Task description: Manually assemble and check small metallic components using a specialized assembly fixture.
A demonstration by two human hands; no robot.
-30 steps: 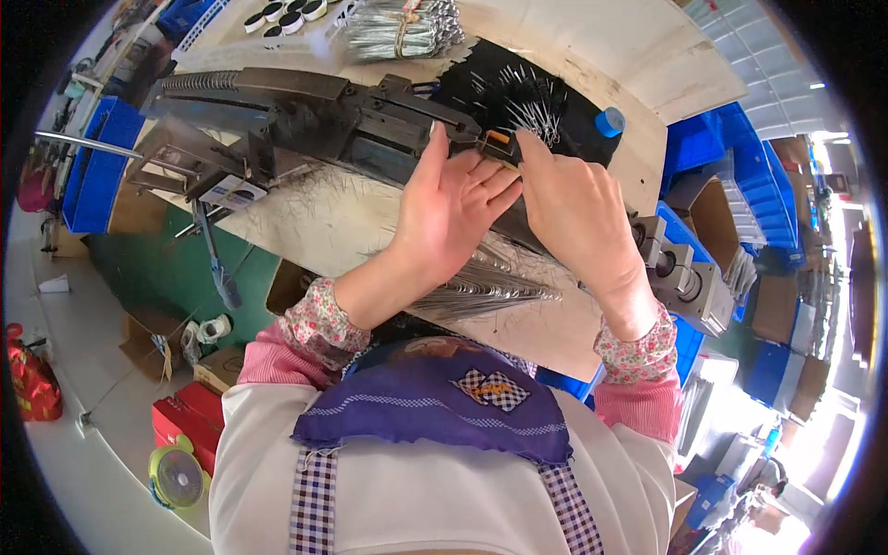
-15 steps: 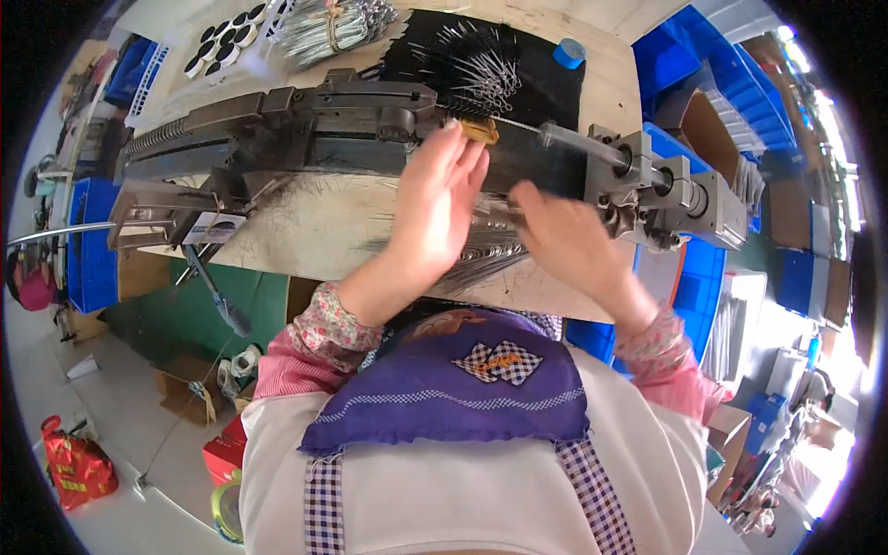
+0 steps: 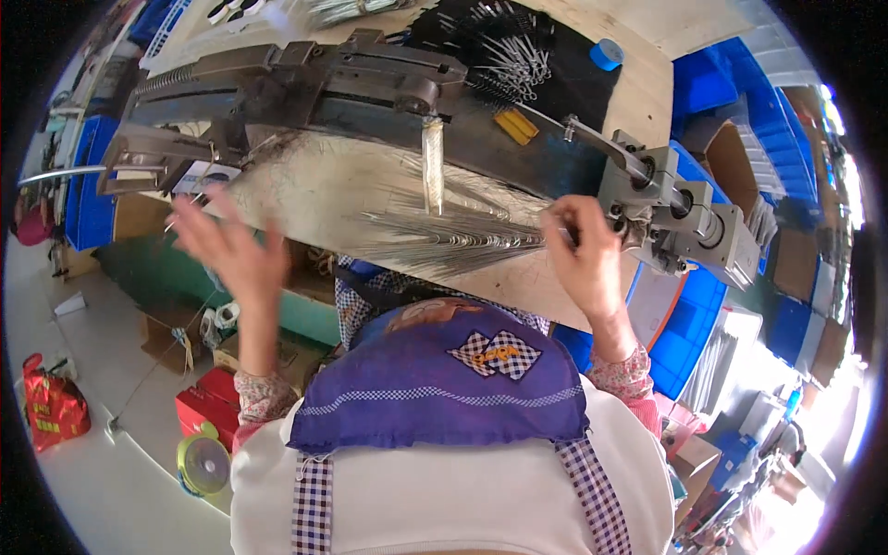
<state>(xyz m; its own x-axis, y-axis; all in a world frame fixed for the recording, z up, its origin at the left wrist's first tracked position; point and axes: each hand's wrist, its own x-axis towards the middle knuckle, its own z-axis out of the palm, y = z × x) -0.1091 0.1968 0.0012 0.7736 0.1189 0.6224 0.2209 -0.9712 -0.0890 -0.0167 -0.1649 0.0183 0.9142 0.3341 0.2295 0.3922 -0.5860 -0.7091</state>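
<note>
My left hand [image 3: 236, 254], slightly blurred, is raised at the left with its fingers spread, close to the metal bracket [image 3: 139, 171] at the machine's left end. Nothing shows in its palm. At the right ends of a pile of thin metal wires [image 3: 453, 242], my right hand [image 3: 589, 252] has its fingers curled together; whatever is between them is hidden. Just right of it stands the machine's spindle head [image 3: 647, 176]. A dark bristled brush [image 3: 495, 90] lies along the machine's long rail, near a yellow block [image 3: 515, 127]. A pale handle [image 3: 433, 166] hangs from the slide.
Finished brushes with looped ends [image 3: 518, 65] lie on a black cloth behind the machine, beside a roll of blue tape [image 3: 606, 54]. Blue bins [image 3: 698, 310] stand to the right. A red bag [image 3: 55, 407] sits on the floor at far left.
My left hand has left the yellow block and swung far left. My right hand has moved down and right to the wire ends. The view has shifted, and the hanging handle is now uncovered.
</note>
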